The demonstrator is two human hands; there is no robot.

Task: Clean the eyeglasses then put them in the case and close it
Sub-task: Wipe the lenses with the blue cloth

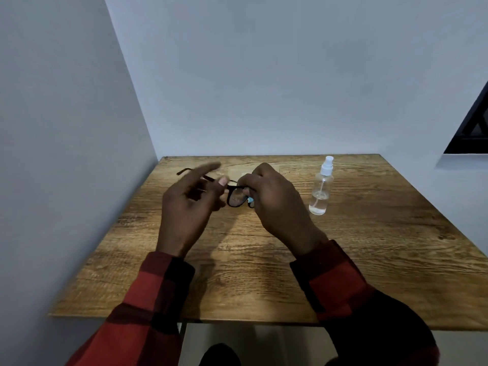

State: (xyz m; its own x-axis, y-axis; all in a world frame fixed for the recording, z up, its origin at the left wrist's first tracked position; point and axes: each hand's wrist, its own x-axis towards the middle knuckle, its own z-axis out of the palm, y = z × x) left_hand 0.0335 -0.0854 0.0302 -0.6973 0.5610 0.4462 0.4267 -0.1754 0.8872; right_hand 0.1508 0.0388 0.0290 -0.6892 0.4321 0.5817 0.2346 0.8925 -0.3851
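Observation:
Black-framed eyeglasses [234, 196] are held above the middle of the wooden table [369, 247]. My left hand [190, 207] grips the frame near its left side, index finger pointing up and blurred; one temple arm sticks out to the far left. My right hand [274, 202] is closed over the right lens, and a bit of light blue cloth [250, 199] shows between its fingers. A pale, flat case-like thing [237, 171] lies on the table behind my hands, mostly hidden.
A clear spray bottle [320, 191] with a white nozzle stands on the table to the right of my hands. Walls close in at the left and back. A dark window frame [472, 128] is at the far right.

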